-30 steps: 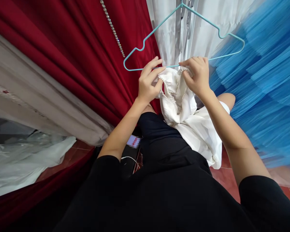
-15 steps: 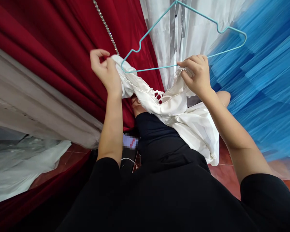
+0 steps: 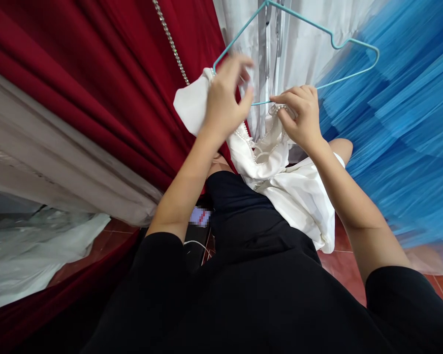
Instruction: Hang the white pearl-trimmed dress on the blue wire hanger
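A white dress [image 3: 295, 194] with pearl-beaded edges lies gathered over my lap, its neckline held up in front of me. Above it is a light blue hanger [image 3: 299, 17], its left end behind my left hand and the white fabric. My right hand [image 3: 300, 113] pinches the dress's beaded edge close against the hanger's bottom bar. In front of the dress's left shoulder part, my left hand [image 3: 227, 98] is slightly blurred, its thumb and fingers apart. Some of the neckline is hidden behind that hand.
Dark red fabric [image 3: 107, 64] hangs at the left, beside a strand of rhinestones [image 3: 172, 44]. Blue ruffled tulle [image 3: 402, 128] fills the right side. White cloth [image 3: 313, 49] hangs behind the hanger. By my leg lies a blurred-out object [image 3: 200, 216] near a white cable [image 3: 197, 242].
My left hand has moved right, from the outer end of the dress's shoulder part to in front of it. The hanger's left end now sits within the fabric. My right hand has stayed in place.
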Demonstrator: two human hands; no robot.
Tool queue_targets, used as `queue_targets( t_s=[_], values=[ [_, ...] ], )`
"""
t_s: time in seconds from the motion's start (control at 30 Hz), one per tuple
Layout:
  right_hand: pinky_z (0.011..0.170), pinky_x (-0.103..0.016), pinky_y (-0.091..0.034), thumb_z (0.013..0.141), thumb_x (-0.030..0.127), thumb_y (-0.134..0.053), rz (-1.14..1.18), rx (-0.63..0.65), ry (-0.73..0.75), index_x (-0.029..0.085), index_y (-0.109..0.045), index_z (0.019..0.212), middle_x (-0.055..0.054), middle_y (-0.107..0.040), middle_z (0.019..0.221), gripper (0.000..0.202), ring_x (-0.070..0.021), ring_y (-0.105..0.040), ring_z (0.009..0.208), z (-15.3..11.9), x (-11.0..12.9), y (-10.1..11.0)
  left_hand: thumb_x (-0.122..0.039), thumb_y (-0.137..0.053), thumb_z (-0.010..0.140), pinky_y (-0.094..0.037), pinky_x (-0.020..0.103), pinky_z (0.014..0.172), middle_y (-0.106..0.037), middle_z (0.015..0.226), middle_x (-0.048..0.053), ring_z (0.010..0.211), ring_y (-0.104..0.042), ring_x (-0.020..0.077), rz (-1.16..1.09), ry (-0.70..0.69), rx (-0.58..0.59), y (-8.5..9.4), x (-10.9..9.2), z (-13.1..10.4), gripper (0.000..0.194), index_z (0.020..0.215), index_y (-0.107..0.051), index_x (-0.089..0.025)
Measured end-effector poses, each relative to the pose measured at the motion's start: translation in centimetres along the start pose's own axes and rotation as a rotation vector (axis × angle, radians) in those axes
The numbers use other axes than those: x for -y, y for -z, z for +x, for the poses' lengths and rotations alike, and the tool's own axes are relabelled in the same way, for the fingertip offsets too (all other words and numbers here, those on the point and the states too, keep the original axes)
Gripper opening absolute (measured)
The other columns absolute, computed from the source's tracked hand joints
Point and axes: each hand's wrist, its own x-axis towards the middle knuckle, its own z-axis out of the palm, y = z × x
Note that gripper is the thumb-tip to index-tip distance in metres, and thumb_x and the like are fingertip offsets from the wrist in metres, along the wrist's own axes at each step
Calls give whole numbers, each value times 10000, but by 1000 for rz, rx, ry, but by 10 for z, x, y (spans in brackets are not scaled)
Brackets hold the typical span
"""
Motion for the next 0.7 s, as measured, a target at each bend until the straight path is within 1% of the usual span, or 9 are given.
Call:
queue_targets(
  t_s=[0.03,0.07,0.17,0.23,0.3,0.37,0.43,0.53,0.7],
  values=[
    [1102,-499,-335,957,279,-417,21,-8,18,308,-635,1146,-46,-618,1075,290,-259,-544,1073,-1,1,1,-231,-537,998,-490,360,882,-609,996,37,938,-609,209,-26,21,104,-9,-9,-8,123,1119,-543,-245],
    [1095,-499,-340,957,284,-414,38,-14,49,313,-639,1129,-40,-618,1078,285,-258,-543,1068,-2,1,2,-207,-471,1008,-468,379,917,-626,997,46,969,-615,232,-41,55,181,-16,-14,-16,149,1108,-574,-247],
    [1062,-508,-354,920,261,-459,-10,-82,113,315,-640,1099,-37,-571,1217,261,-282,-491,1155,-10,-3,14,-195,-427,985,-419,422,969,-652,964,67,1020,-615,291,-49,141,222,-28,-10,-31,255,1133,-625,-258],
    [1023,-513,-369,880,200,-492,-110,-239,45,292,-626,1083,-77,-508,1288,260,-305,-436,1214,-17,-14,27,-186,-429,971,-413,429,979,-657,939,67,998,-622,296,-72,157,211,-25,0,-33,279,1127,-648,-264],
    [926,-469,-423,796,97,-514,-158,-464,-54,253,-603,1027,-131,-496,1196,292,-304,-450,1161,-19,-32,43,-198,-450,961,-419,434,977,-661,905,65,961,-628,298,-91,146,208,-16,8,-32,268,1093,-673,-266],
    [745,-371,-444,654,-8,-527,-143,-664,-77,224,-573,923,-123,-493,1042,358,-269,-499,1003,-15,-53,60,-235,-484,954,-429,437,978,-666,890,69,949,-630,306,-102,140,200,-6,10,-31,241,1070,-693,-265],
    [581,-304,-357,579,-74,-488,-120,-770,-71,214,-520,827,-68,-500,938,381,-184,-494,772,-6,-70,76,-263,-503,953,-448,430,962,-670,894,74,934,-635,306,-119,151,202,-1,8,-31,234,1072,-705,-263],
    [517,-276,-256,648,-74,-452,-96,-733,-100,190,-485,765,14,-527,821,291,-90,-450,637,14,-79,95,-251,-497,950,-479,408,918,-674,912,75,904,-645,296,-139,171,220,-3,5,-32,261,1095,-715,-253],
    [551,-273,-303,627,-56,-453,-159,-506,-86,203,-432,698,-27,-547,779,269,-142,-509,711,46,-64,106,-255,-512,938,-488,385,896,-674,901,70,913,-646,292,-120,180,207,-13,10,-36,259,1091,-720,-249]
  ],
)
